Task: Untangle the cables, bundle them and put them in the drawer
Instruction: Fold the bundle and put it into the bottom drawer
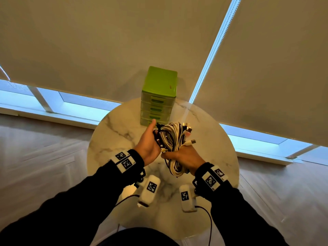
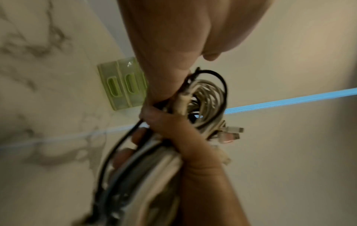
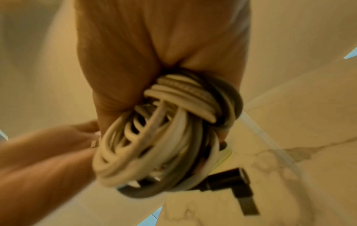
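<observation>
A coiled bundle of white and black cables (image 1: 171, 137) hangs above the round marble table (image 1: 115, 135), held between both hands. My right hand (image 1: 184, 155) grips its lower part, fingers wrapped round the coil (image 3: 154, 145). My left hand (image 1: 149, 142) holds the bundle's left side at the black loops (image 2: 208, 97), with one finger stretched up towards the drawers. USB plugs (image 1: 191, 142) stick out on the right of the bundle. The green drawer unit (image 1: 159, 96) stands at the table's back edge, all its drawers closed.
The drawer unit (image 2: 119, 85) is just beyond the bundle. Roller blinds and low windows lie behind the table, wooden floor around it. The table's rim curves close on all sides of my hands.
</observation>
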`<state>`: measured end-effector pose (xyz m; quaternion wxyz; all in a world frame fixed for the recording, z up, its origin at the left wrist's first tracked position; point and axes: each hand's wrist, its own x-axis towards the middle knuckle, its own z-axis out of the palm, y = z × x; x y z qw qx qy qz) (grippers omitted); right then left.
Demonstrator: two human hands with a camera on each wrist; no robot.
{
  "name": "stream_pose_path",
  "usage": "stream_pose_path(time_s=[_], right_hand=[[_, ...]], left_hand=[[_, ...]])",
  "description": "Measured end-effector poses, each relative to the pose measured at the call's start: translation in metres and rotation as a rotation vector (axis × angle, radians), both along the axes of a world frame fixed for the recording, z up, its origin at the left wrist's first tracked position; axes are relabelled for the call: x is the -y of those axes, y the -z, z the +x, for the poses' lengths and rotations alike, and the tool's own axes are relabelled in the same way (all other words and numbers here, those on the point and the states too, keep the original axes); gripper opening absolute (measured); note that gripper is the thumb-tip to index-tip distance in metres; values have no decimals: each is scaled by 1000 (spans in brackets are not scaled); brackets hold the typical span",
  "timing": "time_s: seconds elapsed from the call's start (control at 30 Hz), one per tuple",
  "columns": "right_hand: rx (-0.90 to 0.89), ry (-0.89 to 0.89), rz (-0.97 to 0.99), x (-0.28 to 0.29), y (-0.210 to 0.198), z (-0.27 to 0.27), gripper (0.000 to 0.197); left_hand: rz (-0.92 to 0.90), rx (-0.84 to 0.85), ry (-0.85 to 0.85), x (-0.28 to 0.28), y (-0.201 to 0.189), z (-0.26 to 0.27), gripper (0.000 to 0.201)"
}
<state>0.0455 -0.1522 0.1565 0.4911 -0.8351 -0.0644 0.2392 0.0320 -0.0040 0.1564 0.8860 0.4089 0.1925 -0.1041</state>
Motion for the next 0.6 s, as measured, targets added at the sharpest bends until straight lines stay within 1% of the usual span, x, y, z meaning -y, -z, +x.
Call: stream_pose_path(time_s=[0.03, 0.07, 0.13, 0.17, 0.27, 0.3, 0.37, 0.4, 0.47, 0.53, 0.6], right_hand=[[-3, -10, -49, 0, 2, 1, 43], [1, -6, -96, 0, 4, 2, 44], [27, 26, -184, -2, 4, 1, 31], [45, 23, -225, -3, 3, 0, 29], [134, 50, -269, -8, 5, 2, 27], [158, 55, -281, -9, 8, 3, 31], [256, 19, -361, -8, 16, 6, 49], [274, -26, -346, -7, 20, 7, 50], [202, -83, -194, -5, 20, 6, 39], [80, -23, -94, -2, 20, 1, 27], [-87, 61, 23, 2, 23, -2, 8]], left_hand=[[-30, 8, 30, 1, -3, 0, 75], [-59, 11, 53, 3, -8, -2, 80], [-87, 13, 56, 6, -12, -3, 83], [-88, 18, 52, 6, -12, -4, 83], [-78, 19, 51, 6, -7, -6, 84], [-81, 22, 48, 6, -4, -7, 84], [-116, 36, 54, 5, -4, -8, 86], [-142, 47, 65, 4, -4, -8, 87], [-127, 28, 56, 0, 1, -6, 82], [-26, -24, 26, -8, 11, -5, 66], [65, -44, 43, -18, 21, -7, 45]])
